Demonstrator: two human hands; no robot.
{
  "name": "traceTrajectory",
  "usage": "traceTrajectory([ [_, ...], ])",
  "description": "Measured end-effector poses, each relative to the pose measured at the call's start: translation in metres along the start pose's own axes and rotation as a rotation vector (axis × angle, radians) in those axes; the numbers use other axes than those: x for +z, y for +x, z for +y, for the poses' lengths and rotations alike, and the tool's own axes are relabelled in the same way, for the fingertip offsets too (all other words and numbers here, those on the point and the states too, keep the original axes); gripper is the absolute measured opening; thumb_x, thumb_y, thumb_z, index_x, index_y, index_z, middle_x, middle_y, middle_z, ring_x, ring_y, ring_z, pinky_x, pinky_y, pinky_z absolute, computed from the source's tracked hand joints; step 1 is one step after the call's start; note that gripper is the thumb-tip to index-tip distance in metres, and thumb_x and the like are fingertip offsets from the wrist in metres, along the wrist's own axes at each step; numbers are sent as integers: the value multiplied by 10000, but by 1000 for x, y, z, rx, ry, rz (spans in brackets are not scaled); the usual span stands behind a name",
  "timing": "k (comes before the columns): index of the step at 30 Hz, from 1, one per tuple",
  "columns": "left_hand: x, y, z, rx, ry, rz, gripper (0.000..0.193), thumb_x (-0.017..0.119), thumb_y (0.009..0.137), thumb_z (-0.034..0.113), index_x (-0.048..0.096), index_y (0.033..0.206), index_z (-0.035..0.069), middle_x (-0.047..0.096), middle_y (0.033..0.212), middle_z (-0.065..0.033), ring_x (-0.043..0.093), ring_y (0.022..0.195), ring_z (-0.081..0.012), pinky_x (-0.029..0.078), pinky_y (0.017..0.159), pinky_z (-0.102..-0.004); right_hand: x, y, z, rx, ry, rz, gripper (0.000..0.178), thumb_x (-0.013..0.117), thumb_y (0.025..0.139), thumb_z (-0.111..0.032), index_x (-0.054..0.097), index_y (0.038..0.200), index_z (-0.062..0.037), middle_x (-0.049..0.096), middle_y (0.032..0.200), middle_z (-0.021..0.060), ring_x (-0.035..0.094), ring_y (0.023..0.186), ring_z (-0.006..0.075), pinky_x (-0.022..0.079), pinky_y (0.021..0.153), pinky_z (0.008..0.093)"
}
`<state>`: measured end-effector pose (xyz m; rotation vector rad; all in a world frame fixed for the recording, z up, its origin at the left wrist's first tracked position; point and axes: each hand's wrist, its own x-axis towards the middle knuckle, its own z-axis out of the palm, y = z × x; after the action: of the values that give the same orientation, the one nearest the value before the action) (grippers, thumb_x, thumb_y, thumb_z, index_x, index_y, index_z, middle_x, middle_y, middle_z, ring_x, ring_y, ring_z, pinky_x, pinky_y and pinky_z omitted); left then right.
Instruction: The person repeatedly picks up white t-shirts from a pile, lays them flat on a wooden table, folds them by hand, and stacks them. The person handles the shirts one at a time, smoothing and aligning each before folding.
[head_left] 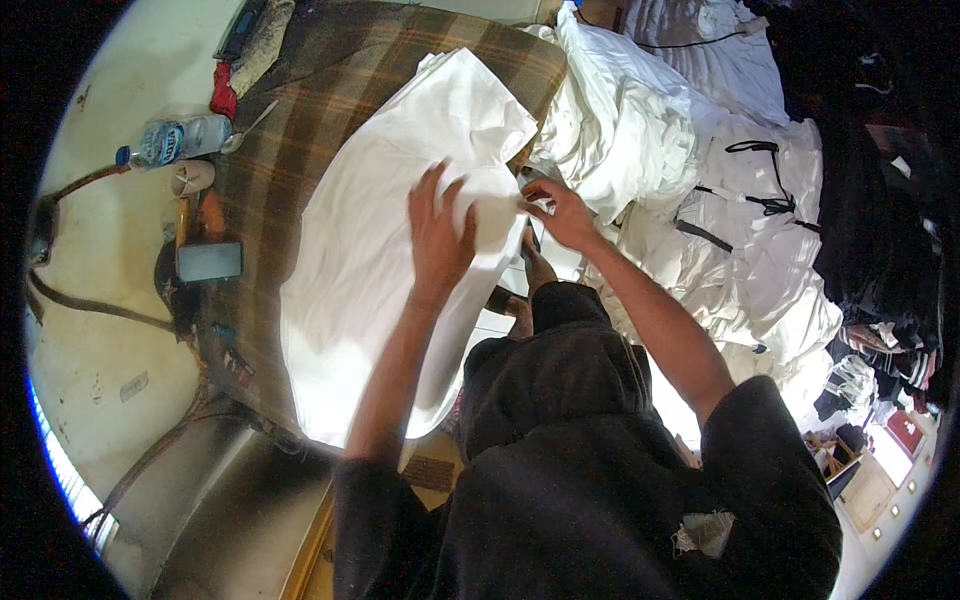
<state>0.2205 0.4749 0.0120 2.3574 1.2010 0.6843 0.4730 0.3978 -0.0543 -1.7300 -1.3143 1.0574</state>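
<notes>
A desk (260, 270) covered in brown plaid fabric stood before you, a clear bottle (190, 138) beside its left edge and white garments (630, 130) heaped beyond its right. The white cloth (365, 225), broadly smooth but creased toward its far end, lay along the desk's right edge. Your left hand (440, 235) spread above it, grip loose; whether your right hand (563, 215) pinched its margin could not be told.

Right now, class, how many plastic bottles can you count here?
1: a clear bottle with a blue cap, by the left edge of the plaid cover. Others may be hidden.
</notes>
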Motion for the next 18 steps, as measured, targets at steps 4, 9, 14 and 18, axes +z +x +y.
traceTrajectory([
  [4, -51, -156, -7, -365, 191, 97, 562, 690, 1021, 186, 497, 1529, 40, 348, 1724, -228, 248, 1633, -434, 111, 1309, -681, -29, 21, -16, 162, 233, 85, 231, 765, 1033, -229, 687, 1100, -22, 765, 965, 59, 716, 938, 138, 564, 868, 313],
  [9, -93, -326, 34, -646, 447, -25, 699, 415, 1154, 390, 219, 1719, 28, 136, 1810, -214, 80, 1685, -392, -16, 1318, -667, -38, 46, -45, 358, 235, 85, 431, 696, 1075, -440, 678, 1115, -12, 763, 940, 77, 735, 835, 142, 585, 774, 317],
  [14, -87, -368, 48, -908, 488, -134, 684, 345, 1164, 355, 181, 1726, 0, 157, 1811, -202, 118, 1682, -386, 24, 1334, -630, -55, 109, -47, 237, 124, 20, 368, 684, 1092, -383, 692, 1109, -15, 759, 909, 70, 758, 824, 153, 580, 732, 315],
  [18, -80, -375, 54, -937, 518, -63, 649, 353, 1168, 308, 220, 1714, -17, 195, 1803, -201, 146, 1676, -396, 78, 1338, -609, -63, 93, -19, 316, 491, 79, 307, 629, 1126, -335, 639, 1231, -46, 730, 1081, 79, 747, 934, 177, 584, 787, 346],
])
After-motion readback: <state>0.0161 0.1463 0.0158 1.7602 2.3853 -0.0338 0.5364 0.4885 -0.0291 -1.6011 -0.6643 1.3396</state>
